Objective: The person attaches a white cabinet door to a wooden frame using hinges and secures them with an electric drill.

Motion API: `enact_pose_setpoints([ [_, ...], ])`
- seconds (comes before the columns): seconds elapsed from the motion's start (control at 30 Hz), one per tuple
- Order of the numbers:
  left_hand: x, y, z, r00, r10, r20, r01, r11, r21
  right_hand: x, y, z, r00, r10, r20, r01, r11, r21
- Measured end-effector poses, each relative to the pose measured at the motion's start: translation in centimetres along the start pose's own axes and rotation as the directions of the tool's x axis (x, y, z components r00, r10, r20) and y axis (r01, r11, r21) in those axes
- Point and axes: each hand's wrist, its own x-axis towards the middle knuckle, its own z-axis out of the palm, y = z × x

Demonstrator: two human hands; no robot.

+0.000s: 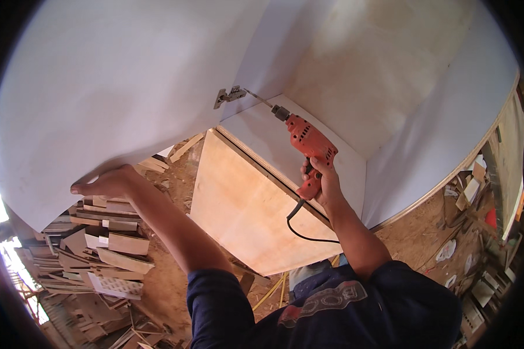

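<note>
My right hand (325, 177) is wrapped round the handle of a red power drill (311, 139), with a black cord hanging from its grip. The drill's long bit points up and left, its tip close to a metal hinge (230, 96). That hinge joins the white cabinet door (116, 75) to the side wall of the cabinet (262, 52). From the picture I cannot tell whether the tip touches a screw. My left hand (110, 180) grips the lower edge of the door, and some of its fingers are hidden.
A plain wooden panel (256, 203) faces me below the cabinet's bottom board (320, 139). Stacked wood offcuts (116, 244) lie on the dirt floor at left. More scraps (477, 291) and a leaning board (506, 157) are at right.
</note>
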Motion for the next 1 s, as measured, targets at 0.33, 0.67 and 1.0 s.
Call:
enact_pose_setpoints([
  [0.33,-0.7,1.2,1.9,0.99,-0.064,-0.122,0.079,0.989,0.127,0.2,-0.1,-0.1,0.998,0.067,0.001,-0.067,0.997,-0.03],
  [0.67,0.0,0.2,0.7,0.998,-0.039,-0.046,0.046,0.989,0.14,0.0,-0.2,0.8,0.998,0.017,-0.055,-0.021,0.998,-0.065],
  [1.0,1.9,-1.2,-0.8,0.996,0.038,-0.082,-0.038,0.999,0.003,0.0,-0.2,1.0,0.999,-0.022,-0.049,0.017,0.996,-0.083],
])
